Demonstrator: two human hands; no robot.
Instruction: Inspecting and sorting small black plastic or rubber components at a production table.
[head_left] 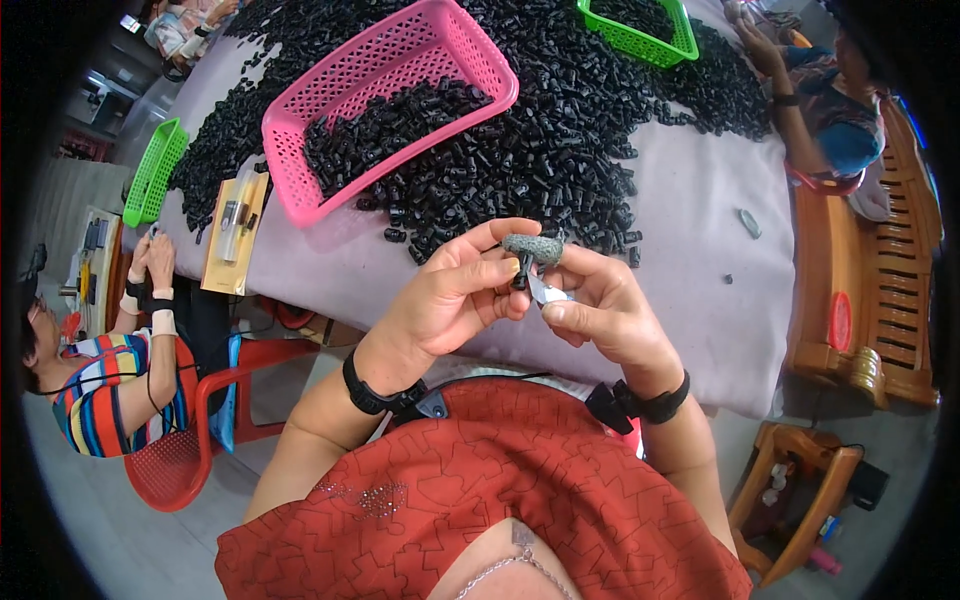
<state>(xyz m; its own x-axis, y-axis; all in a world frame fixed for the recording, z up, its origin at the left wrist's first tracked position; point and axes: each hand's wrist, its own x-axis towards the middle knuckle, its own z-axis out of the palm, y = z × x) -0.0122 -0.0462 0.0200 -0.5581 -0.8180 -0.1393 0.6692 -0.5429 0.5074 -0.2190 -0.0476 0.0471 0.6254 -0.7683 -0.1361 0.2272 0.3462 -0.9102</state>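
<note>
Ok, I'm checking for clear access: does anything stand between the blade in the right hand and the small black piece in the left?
Nothing visible does. The blade in the right hand is right beside the small black piece in the left hand; contact is unclear. The grey rough-textured thing is at the piece's upper end.

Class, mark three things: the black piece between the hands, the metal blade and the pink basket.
Black piece (522, 275), head view: on its dark side.
Metal blade (544, 291), head view: on its flat face.
Pink basket (375, 80), head view: on its far inner wall.
</note>
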